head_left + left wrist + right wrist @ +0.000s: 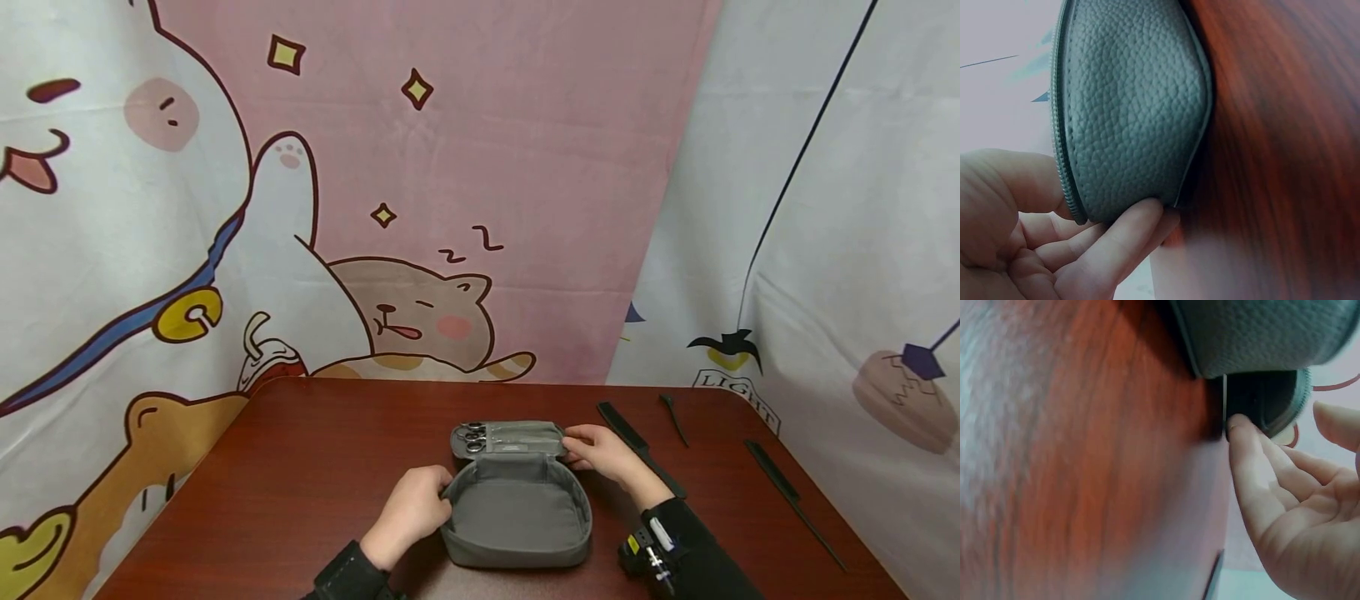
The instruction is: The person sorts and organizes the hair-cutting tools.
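A grey zip case [517,557] with a pebbled surface lies unfolded on the table, its deep compartment toward me. Its lid [557,450] lies flat at the far side, with metal scissors [474,435] in a slot and a clear pocket [525,433] beside them. My left hand [416,505] grips the case's left wall; the left wrist view shows the thumb at the zipper rim and fingertips low on the wall. With fairly straight fingers my right hand [603,452] touches the lid's right edge; in the right wrist view its thumb [1338,425] stands apart from the lid.
To the right of the case lie a long black comb [626,429], a small thin dark tool [673,419] and a black tail comb [795,497]. The reddish-brown table [322,433] ends against a printed cloth backdrop [525,167].
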### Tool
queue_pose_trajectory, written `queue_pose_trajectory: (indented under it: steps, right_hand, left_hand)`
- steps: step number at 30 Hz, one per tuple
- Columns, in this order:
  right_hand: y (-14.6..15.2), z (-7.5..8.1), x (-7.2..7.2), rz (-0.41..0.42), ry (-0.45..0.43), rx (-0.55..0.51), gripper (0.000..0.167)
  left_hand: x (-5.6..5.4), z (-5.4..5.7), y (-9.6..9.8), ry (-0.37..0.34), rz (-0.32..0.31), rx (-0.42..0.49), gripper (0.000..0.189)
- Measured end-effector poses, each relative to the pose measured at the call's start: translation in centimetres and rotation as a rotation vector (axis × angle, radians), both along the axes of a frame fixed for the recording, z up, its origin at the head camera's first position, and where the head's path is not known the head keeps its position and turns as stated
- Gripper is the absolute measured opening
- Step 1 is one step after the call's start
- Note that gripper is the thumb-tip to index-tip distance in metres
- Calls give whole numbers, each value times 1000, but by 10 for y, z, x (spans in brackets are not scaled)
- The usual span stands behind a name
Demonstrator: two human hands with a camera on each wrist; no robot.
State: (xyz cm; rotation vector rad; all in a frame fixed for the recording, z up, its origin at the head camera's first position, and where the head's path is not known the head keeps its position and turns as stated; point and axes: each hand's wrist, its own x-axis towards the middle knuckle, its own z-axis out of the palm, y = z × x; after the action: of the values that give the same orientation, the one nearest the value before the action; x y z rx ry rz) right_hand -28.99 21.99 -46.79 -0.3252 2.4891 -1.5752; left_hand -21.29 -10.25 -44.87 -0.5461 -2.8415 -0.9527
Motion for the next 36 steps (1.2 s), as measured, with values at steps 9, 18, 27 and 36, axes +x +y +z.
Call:
queue_pose_trajectory:
  steps: [9,18,27,36]
  right_hand:
    - [19,14,16,-3,206,266,58]
    - [41,24,30,-34,311,403,69]
    - [70,32,39,-121,399,542,71]
    - [91,36,37,-176,407,653,72]
  left_hand:
    - [0,1,0,-15,-2,-5,20]
    - [-2,-1,-2,-10,-8,-2,19]
    - [-2,-2,-2,-2,-23,6,20]
    - [-1,-2,-2,-6,-24,5,20]
